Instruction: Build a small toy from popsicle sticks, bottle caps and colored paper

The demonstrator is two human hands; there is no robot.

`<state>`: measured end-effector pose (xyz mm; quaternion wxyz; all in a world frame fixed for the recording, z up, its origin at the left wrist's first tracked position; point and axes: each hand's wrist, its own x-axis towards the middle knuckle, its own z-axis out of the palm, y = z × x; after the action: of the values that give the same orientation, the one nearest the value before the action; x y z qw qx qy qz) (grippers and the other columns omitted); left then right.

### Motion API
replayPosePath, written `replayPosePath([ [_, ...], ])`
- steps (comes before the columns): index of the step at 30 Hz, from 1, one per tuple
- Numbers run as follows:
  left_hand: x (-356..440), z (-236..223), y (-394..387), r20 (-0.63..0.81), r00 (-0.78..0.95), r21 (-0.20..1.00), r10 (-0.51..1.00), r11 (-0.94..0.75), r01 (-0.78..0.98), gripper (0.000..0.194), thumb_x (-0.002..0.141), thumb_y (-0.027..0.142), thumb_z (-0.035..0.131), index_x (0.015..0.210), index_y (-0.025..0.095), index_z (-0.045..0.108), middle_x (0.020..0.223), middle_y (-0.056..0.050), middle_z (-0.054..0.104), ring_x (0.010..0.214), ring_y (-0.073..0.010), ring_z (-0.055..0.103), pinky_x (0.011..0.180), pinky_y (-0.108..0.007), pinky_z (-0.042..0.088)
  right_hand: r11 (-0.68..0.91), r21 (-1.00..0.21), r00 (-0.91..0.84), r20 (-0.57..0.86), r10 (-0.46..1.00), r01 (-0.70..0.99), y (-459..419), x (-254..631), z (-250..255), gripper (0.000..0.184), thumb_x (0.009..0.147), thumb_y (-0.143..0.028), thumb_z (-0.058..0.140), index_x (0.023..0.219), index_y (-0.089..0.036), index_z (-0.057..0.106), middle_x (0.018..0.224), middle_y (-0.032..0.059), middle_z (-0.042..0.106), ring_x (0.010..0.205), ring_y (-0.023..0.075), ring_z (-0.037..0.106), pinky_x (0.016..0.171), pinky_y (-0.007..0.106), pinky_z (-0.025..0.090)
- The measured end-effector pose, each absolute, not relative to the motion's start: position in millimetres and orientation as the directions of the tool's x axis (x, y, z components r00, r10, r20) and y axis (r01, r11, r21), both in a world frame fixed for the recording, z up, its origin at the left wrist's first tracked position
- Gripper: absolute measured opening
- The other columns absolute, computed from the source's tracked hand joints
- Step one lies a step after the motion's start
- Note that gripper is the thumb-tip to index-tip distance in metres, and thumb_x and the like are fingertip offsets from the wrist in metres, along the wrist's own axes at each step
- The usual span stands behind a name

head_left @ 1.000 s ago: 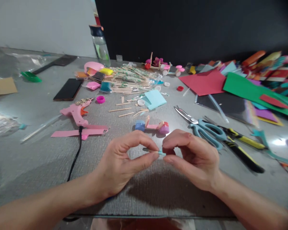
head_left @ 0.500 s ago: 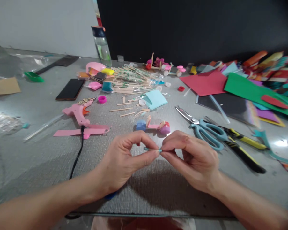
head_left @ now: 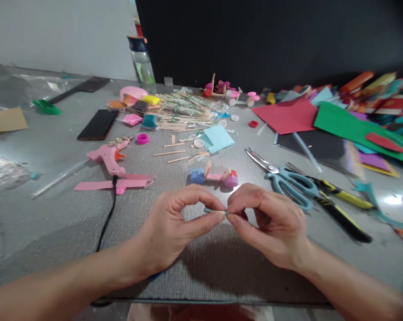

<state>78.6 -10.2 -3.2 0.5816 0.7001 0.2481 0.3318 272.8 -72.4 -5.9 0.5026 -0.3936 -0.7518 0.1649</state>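
Between the fingertips of both hands is a small thin teal strip [head_left: 216, 211] with a pale edge; its exact kind is not clear. My left hand [head_left: 184, 218] pinches it from the left with thumb and forefinger. From the other side my right hand [head_left: 266, 223] pinches its right end. Just beyond the hands stands a small toy car [head_left: 216, 177], with a pink strip body and blue, purple and red bottle-cap wheels. A blue thing, mostly hidden, lies under my left wrist.
A pink glue gun [head_left: 109, 157] with a black cord lies at left, near a phone [head_left: 98, 125]. Light-blue scissors [head_left: 288, 183] and black-yellow pliers [head_left: 342, 211] lie at right. Behind are wooden sticks [head_left: 169, 152], folded light-blue paper [head_left: 218, 139], coloured sheets [head_left: 284, 115] and a water bottle [head_left: 143, 67].
The teal strip has turned slightly in my fingertips, so a pale edge shows now. Both hands have stayed almost in place, still pinching it.
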Motion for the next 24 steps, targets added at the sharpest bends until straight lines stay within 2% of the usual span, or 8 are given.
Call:
replayPosePath([
  [4,78.5,-2.6,-10.6,0.191,0.649,0.974,0.736,-0.223,-0.033,0.006,0.090,0.021,0.073,0.085,0.022,0.074,0.087,0.000,0.074,0.084,-0.0152,0.064,0.082,-0.030,0.046,0.631,-0.663,-0.183,0.618,0.765,0.402,-74.7,273.5,-8.0,0.014,0.092,-0.007,0.064,0.096,-0.021,0.064,0.078,-0.0011,0.064,0.068,0.0123,0.059,0.061,0.028,0.049],
  [6,78.4,-1.5,-10.6,0.196,0.643,0.975,0.740,-0.219,-0.045,0.006,0.089,0.020,0.073,0.084,0.022,0.073,0.087,0.001,0.074,0.084,-0.0148,0.064,0.082,-0.029,0.046,0.601,-0.712,-0.161,0.587,0.793,0.363,-76.1,275.0,-10.3,0.013,0.094,-0.012,0.066,0.102,-0.022,0.066,0.081,-0.0003,0.064,0.071,0.0135,0.060,0.063,0.029,0.051],
  [9,77.9,-0.7,-10.3,0.172,0.634,0.981,0.754,-0.190,-0.040,0.006,0.088,0.020,0.074,0.083,0.022,0.073,0.086,0.003,0.073,0.083,-0.0136,0.063,0.083,-0.028,0.045,0.520,-0.807,-0.054,0.527,0.848,0.281,-76.4,277.4,-14.1,0.018,0.096,-0.020,0.068,0.113,-0.023,0.067,0.085,0.0002,0.064,0.074,0.0141,0.060,0.063,0.028,0.051],
  [12,77.0,-1.4,-9.5,0.123,0.627,0.988,0.769,-0.153,-0.006,0.005,0.089,0.022,0.074,0.084,0.022,0.073,0.085,0.003,0.073,0.082,-0.0134,0.061,0.082,-0.028,0.043,0.461,-0.852,0.049,0.486,0.872,0.249,-74.7,278.6,-15.4,0.019,0.099,-0.024,0.066,0.118,-0.025,0.068,0.086,-0.0001,0.065,0.071,0.0119,0.059,0.057,0.024,0.049],
  [16,75.5,2.7,-9.5,0.109,0.596,0.992,0.795,-0.128,-0.010,0.004,0.086,0.024,0.075,0.082,0.023,0.074,0.083,0.003,0.072,0.081,-0.0142,0.059,0.080,-0.029,0.043,0.449,-0.833,0.091,0.500,0.861,0.324,-74.0,280.9,-7.5,0.016,0.098,-0.022,0.066,0.113,-0.025,0.071,0.088,0.0004,0.069,0.066,0.0101,0.059,0.055,0.022,0.049],
  [19,73.0,16.0,-11.5,0.171,0.554,0.984,0.815,-0.174,-0.048,0.004,0.084,0.021,0.076,0.081,0.023,0.074,0.081,0.003,0.072,0.080,-0.0137,0.059,0.081,-0.029,0.044,0.445,-0.799,0.100,0.522,0.847,0.404,-71.1,286.1,6.0,0.014,0.097,-0.022,0.067,0.110,-0.024,0.072,0.089,0.0006,0.071,0.066,0.0094,0.062,0.056,0.021,0.051],
  [24,59.0,45.1,-16.1,0.256,0.528,0.965,0.810,-0.246,-0.091,0.006,0.085,0.018,0.073,0.080,0.022,0.074,0.082,0.003,0.073,0.080,-0.0127,0.062,0.081,-0.026,0.049,0.413,-0.720,-0.023,0.484,0.875,0.558,-39.2,288.3,35.0,0.014,0.096,-0.032,0.069,0.101,-0.020,0.074,0.077,0.0003,0.070,0.061,0.0105,0.062,0.053,0.022,0.048],
])
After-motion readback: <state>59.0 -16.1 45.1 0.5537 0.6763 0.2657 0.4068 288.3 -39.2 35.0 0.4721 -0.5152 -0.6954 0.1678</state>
